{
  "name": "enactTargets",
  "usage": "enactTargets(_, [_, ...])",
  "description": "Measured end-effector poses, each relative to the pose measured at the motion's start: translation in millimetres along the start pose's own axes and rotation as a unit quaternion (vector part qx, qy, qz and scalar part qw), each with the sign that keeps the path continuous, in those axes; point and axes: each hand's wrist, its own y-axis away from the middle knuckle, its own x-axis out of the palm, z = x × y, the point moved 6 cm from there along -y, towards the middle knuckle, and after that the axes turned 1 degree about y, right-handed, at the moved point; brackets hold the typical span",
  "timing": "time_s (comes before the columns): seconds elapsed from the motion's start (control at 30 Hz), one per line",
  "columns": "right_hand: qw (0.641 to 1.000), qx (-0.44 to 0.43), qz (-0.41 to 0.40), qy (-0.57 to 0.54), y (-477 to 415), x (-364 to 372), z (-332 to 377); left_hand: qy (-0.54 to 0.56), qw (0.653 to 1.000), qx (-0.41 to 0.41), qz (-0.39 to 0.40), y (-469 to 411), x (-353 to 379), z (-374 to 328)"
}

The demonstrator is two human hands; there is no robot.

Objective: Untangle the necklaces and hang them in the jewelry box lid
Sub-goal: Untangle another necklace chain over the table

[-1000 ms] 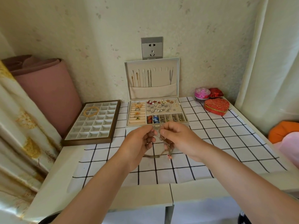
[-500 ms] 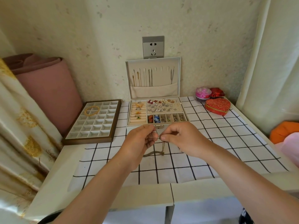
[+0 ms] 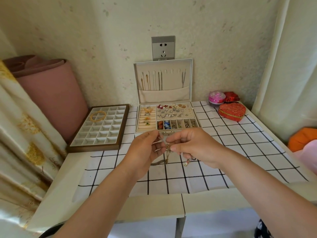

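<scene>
Tangled necklaces (image 3: 167, 148) pinched between left grip (image 3: 144, 152) and right grip (image 3: 197, 146), both closed on them, loose loops hanging just below.

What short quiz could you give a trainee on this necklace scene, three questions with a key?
1. True or false: the left hand and right hand both pinch the tangled necklaces.
2. Where do the gold bangles lie? A) heart-shaped box B) divided tray C) lid pocket
3. Does the jewelry box lid have free hooks?
Key: 1 true; 2 B; 3 yes, several.
</scene>
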Motion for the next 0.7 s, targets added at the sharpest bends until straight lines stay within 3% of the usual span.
enactTargets(0.1, [0.998,0.024,0.006,0.062,2,-2,-4,-0.018,1.0,0.006,0.006,-1,0,-1])
enactTargets(0.23, [0.972,0.018,-0.011,0.235,1,-7,-6,-0.04,0.999,0.005,0.008,-5,0,2])
enactTargets(0.4, [0.984,0.029,-0.053,0.165,-2,-11,-9,-0.061,0.998,0.005,-0.005,-13,1,6])
enactTargets(0.6, [0.996,0.057,-0.065,0.028,-11,-18,-13,-0.325,0.942,0.079,0.004,-13,13,7])
enactTargets(0.7, [0.995,0.057,-0.07,0.04,-14,-21,-13,-0.364,0.927,0.093,0.017,-17,13,12])
